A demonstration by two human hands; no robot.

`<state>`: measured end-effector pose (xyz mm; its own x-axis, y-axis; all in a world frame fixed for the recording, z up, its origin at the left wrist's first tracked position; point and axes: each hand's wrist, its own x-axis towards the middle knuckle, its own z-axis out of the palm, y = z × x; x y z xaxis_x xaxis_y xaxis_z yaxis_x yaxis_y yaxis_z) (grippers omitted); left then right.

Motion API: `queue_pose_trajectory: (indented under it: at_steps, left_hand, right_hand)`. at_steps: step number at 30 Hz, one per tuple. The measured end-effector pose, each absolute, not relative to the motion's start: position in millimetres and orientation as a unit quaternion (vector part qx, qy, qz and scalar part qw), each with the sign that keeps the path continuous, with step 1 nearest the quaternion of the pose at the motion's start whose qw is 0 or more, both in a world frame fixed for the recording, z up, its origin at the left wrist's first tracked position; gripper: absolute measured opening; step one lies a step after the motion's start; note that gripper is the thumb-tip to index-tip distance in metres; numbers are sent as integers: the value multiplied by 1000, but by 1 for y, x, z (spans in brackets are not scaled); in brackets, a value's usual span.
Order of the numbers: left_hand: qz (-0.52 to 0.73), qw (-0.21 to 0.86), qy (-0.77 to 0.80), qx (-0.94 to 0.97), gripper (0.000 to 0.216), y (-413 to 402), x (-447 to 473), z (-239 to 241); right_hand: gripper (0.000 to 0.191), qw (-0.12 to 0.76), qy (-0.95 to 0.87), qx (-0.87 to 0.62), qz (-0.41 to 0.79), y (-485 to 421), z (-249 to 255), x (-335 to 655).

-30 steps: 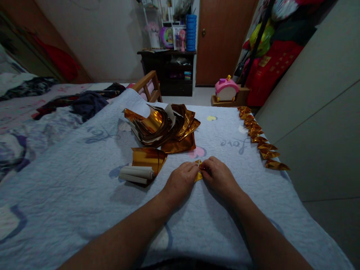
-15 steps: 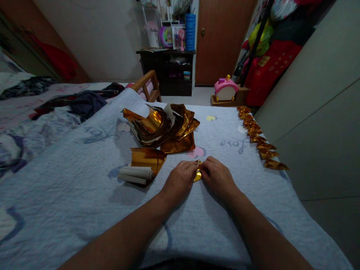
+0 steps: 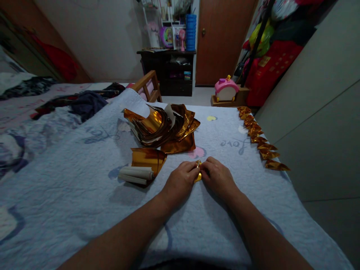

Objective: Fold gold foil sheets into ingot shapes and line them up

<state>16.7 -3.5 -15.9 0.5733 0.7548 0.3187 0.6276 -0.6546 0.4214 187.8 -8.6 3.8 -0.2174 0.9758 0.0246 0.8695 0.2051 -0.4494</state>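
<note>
Between my two hands is a small folded piece of gold foil paper (image 3: 198, 177), low over the bedspread. My left hand (image 3: 182, 179) pinches its left side and my right hand (image 3: 218, 176) its right side; the fingers hide most of it. Left of my hands lie a gold sheet (image 3: 147, 159) and rolled paper (image 3: 135, 173) showing its pale back. Beyond them is a fanned, curled stack of gold foil sheets (image 3: 154, 123). Several folded gold pieces (image 3: 268, 154) stand in a row along the right edge.
A pale blue quilted bedspread (image 3: 84, 210) covers the surface under my hands. Clothes (image 3: 88, 103) lie at the far left. Past the far edge are a wooden chair (image 3: 147, 84), a dark cabinet (image 3: 165, 71) and a pink toy (image 3: 225, 90). A pale cupboard (image 3: 317, 127) flanks the right side.
Both hands stay in almost the same place. Less of the gold piece's bright face shows between the fingers now. Everything else lies as before.
</note>
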Motion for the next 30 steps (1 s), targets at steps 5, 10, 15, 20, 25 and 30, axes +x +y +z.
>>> queue_pose_trajectory:
  at_steps: [5, 10, 15, 20, 25, 30]
  left_hand:
    - [223, 125, 398, 881, 20, -4, 16, -15]
    - [215, 126, 404, 880, 23, -3, 16, -17]
    - [212, 128, 405, 880, 23, -4, 17, -17]
    - [212, 125, 404, 881, 26, -4, 17, -18]
    - [205, 121, 402, 884, 27, -4, 17, -18]
    - [209, 119, 400, 884, 26, -4, 17, -17]
  right_hand:
    - [15, 172, -763, -593, 194, -9, 7, 190]
    - [22, 172, -761, -592, 201, -9, 7, 190]
    - [27, 168, -758, -595, 209, -8, 7, 190]
    - [32, 170, -754, -600, 207, -7, 7, 191]
    - [35, 164, -756, -599, 207, -6, 7, 192]
    - [32, 169, -754, -600, 205, -5, 7, 192]
